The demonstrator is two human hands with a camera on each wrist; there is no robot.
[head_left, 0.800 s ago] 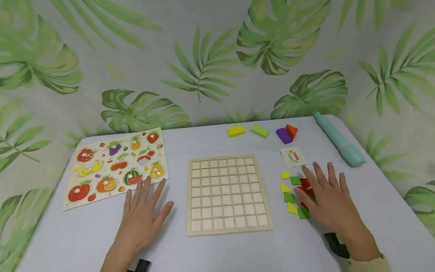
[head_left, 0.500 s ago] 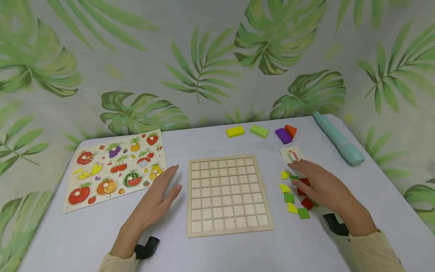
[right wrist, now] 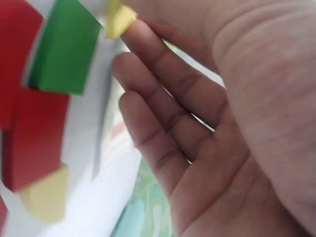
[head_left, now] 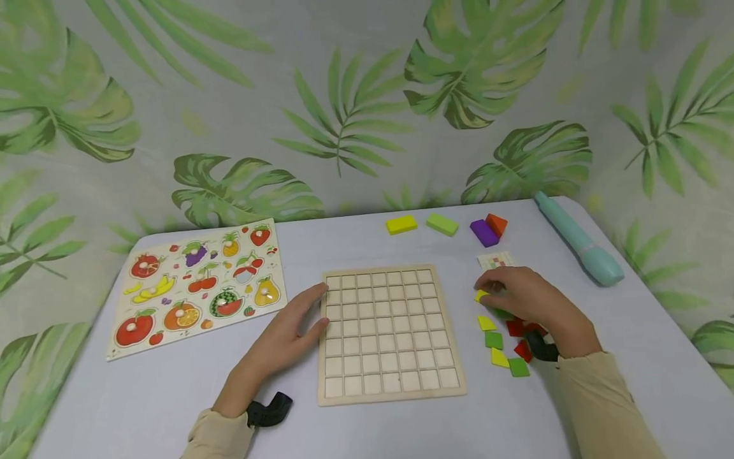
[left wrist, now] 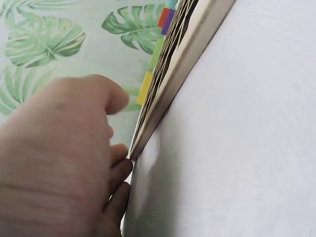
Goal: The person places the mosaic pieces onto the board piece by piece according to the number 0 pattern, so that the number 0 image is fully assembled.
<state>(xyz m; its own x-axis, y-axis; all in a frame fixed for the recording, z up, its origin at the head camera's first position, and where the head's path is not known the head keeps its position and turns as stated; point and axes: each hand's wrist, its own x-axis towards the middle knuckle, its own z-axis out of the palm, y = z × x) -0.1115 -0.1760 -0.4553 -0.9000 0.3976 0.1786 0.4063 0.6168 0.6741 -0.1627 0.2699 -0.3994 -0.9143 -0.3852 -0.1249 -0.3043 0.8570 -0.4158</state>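
A square wooden grid board (head_left: 392, 400) lies in the middle of the table. My left hand (head_left: 281, 338) is at its left edge, fingers extended and thumb apart; the left wrist view has the fingertips right at the board's side (left wrist: 168, 89). To the right of the board my right hand (head_left: 533, 296) pinches a small yellow tile (head_left: 480, 296) with one rounded side, seen between the fingertips in the right wrist view (right wrist: 120, 20). Below that hand lie more yellow tiles (head_left: 486, 323), green tiles (head_left: 494, 340) and red tiles (head_left: 522, 350), some partly hidden by it.
A fruit peg puzzle (head_left: 201, 290) lies at the left. Along the back are a yellow block (head_left: 401, 224), a light green block (head_left: 442, 224), a purple block (head_left: 484, 233) and an orange triangular block (head_left: 497, 224). A pattern card (head_left: 496, 260) and a teal microphone-shaped object (head_left: 579, 239) are at right.
My left hand has moved right to the board's edge. My right hand has gone from spread over the tiles to pinching the far yellow one.
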